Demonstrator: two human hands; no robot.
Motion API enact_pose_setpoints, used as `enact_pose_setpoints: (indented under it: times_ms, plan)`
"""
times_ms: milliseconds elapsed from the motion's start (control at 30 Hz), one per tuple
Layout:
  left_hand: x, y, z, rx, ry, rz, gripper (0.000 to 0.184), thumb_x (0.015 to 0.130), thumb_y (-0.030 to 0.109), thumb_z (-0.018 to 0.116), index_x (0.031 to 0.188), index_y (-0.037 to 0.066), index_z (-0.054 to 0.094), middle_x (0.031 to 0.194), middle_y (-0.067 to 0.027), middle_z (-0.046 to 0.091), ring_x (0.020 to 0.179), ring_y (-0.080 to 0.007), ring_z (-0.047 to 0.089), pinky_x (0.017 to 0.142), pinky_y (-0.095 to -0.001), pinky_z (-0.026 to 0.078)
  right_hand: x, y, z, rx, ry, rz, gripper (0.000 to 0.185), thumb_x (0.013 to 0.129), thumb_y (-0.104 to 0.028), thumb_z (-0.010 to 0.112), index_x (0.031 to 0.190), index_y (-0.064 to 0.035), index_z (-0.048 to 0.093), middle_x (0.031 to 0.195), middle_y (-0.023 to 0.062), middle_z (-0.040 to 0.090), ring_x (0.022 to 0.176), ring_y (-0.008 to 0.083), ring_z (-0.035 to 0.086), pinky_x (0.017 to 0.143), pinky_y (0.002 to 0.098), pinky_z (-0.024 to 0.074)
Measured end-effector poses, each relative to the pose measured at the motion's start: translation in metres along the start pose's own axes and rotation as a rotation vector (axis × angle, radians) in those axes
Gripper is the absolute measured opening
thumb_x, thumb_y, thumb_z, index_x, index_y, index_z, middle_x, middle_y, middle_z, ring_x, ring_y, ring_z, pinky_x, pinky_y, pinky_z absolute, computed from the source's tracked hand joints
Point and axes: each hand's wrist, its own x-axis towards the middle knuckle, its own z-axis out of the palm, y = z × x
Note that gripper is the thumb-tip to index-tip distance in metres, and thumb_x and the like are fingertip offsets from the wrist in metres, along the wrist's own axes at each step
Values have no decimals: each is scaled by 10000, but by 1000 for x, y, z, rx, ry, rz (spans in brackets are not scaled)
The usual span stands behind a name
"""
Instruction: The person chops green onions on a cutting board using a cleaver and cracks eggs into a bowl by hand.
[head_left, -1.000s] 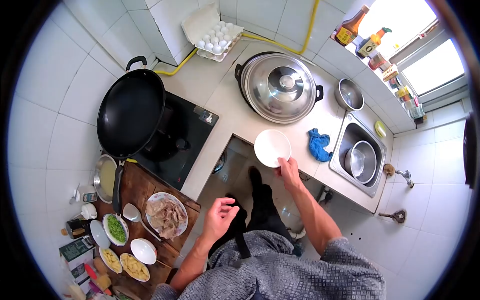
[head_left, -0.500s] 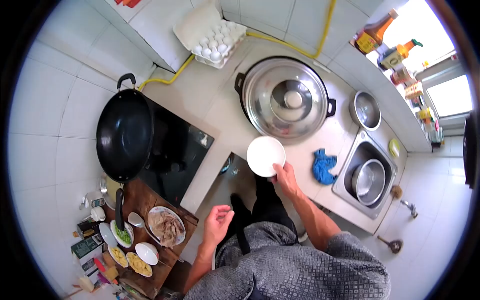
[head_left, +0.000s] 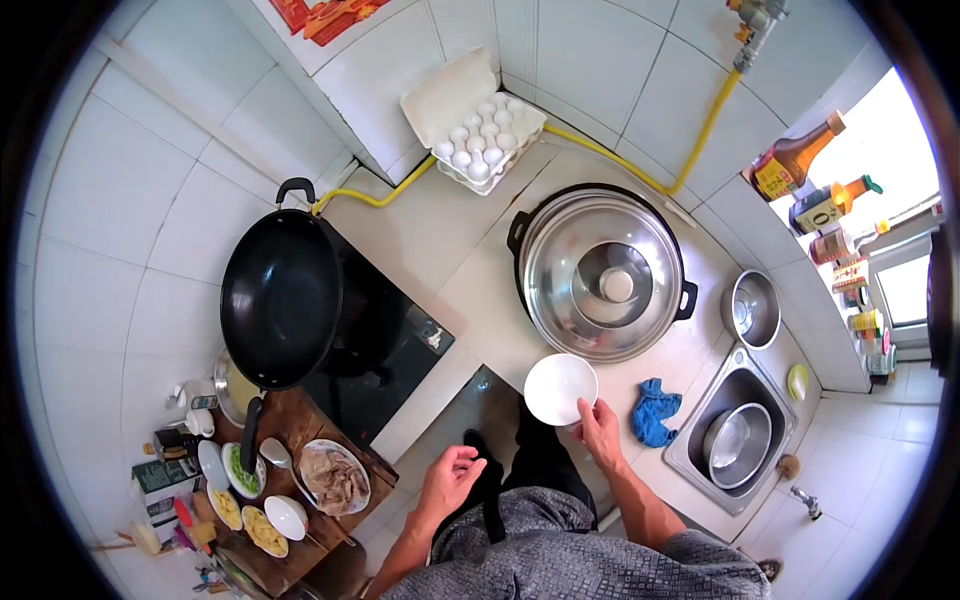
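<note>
My right hand (head_left: 600, 432) grips the lower right rim of a white bowl (head_left: 560, 388), thumb on the inside. The bowl is held near the counter's front edge, just below a large pot with a steel lid (head_left: 616, 285). Nothing shows inside the bowl. My left hand (head_left: 450, 480) is raised in front of my body, empty, its fingers loosely curled and apart. To the right of the bowl, a blue cloth (head_left: 655, 412) lies on the counter.
A black wok (head_left: 280, 300) sits over the black cooktop (head_left: 385, 350). An egg carton (head_left: 450, 100) stands at the back. At right is the sink (head_left: 690, 450) with a steel bowl (head_left: 738, 446). Plates of food, including meat (head_left: 333, 478), cover the wooden board at lower left.
The view has tilted up toward the wall, so the counter items appear lower. My right hand still holds the white bowl, and my left hand stays empty.
</note>
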Motion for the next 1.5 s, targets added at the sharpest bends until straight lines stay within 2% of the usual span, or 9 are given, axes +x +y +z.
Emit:
enact_pose_setpoints:
  times_ms: [233, 467, 633, 833, 967, 1100, 1267, 1367, 1500]
  plan:
    - [-9, -17, -5, -14, 65, -70, 344, 928, 197, 746, 1167, -16, 621, 1095, -129, 711, 935, -178, 692, 827, -313, 580, -9, -27, -32, -119, 285, -96, 403, 984, -371, 658, 1017, 31, 663, 752, 46, 639, 590, 94, 569, 527, 250, 470]
    - [-8, -16, -7, -72, 92, -60, 339, 932, 167, 739, 1182, -23, 612, 1099, -120, 705, 940, -167, 685, 826, -306, 577, 27, -122, 5, 5, 138, -301, 268, 1004, -249, 640, 1051, 15, 646, 757, 24, 621, 620, 85, 559, 562, 238, 466]
    - [15, 29, -25, -311, 130, 81, 430, 956, 120, 702, 1329, -9, 534, 1295, -131, 614, 1042, -175, 655, 877, -305, 558, 53, -172, 39, 68, -61, -428, 248, 1006, -208, 625, 1095, 23, 632, 800, 38, 641, 641, 90, 575, 561, 241, 462]
    - [125, 106, -51, -423, 106, 436, 540, 982, 143, 662, 1454, 10, 437, 1318, -150, 576, 1143, -208, 610, 971, -326, 517, 85, -234, 70, 186, -98, -368, 308, 1001, -264, 627, 1140, 11, 627, 911, 70, 672, 702, 122, 620, 584, 258, 490]
    - [212, 178, -67, -354, 248, 436, 588, 1012, 294, 633, 1479, 7, 419, 1255, -154, 623, 1149, -182, 579, 994, -316, 446, 142, -277, 83, 284, -145, -297, 383, 985, -313, 642, 1195, 4, 601, 1041, 91, 667, 849, 161, 657, 670, 285, 532]
    - [305, 240, -86, -326, 414, 464, 737, 1001, 432, 612, 1505, -37, 350, 1346, -255, 551, 1256, -277, 549, 1069, -357, 420, 220, -310, 98, 401, -200, -205, 456, 969, -300, 652, 1272, 23, 541, 1150, 117, 633, 963, 210, 658, 800, 341, 561]
    - [420, 272, -98, -428, 573, 418, 856, 1008, 583, 494, 1516, -78, 299, 1505, -239, 446, 1418, -314, 401, 1168, -392, 290, 303, -326, 116, 476, -188, -62, 668, 957, -363, 667, 1421, 51, 421, 1330, 180, 518, 1103, 296, 603, 888, 400, 559]
    - [461, 274, -107, -477, 497, 314, 895, 978, 692, 419, 1540, 3, 315, 1572, -112, 384, 1473, -250, 300, 1186, -455, 227, 337, -329, 121, 465, -187, -9, 744, 954, -442, 665, 1450, 46, 402, 1396, 192, 486, 1155, 319, 577, 919, 424, 552]
    - [478, 282, -104, -637, 402, 374, 818, 1013, 618, 426, 1463, -66, 427, 1464, -192, 507, 1387, -257, 433, 1144, -366, 291, 358, -336, 124, 472, -183, 31, 762, 969, -544, 604, 1445, 21, 419, 1420, 183, 482, 1181, 321, 567, 961, 427, 530]
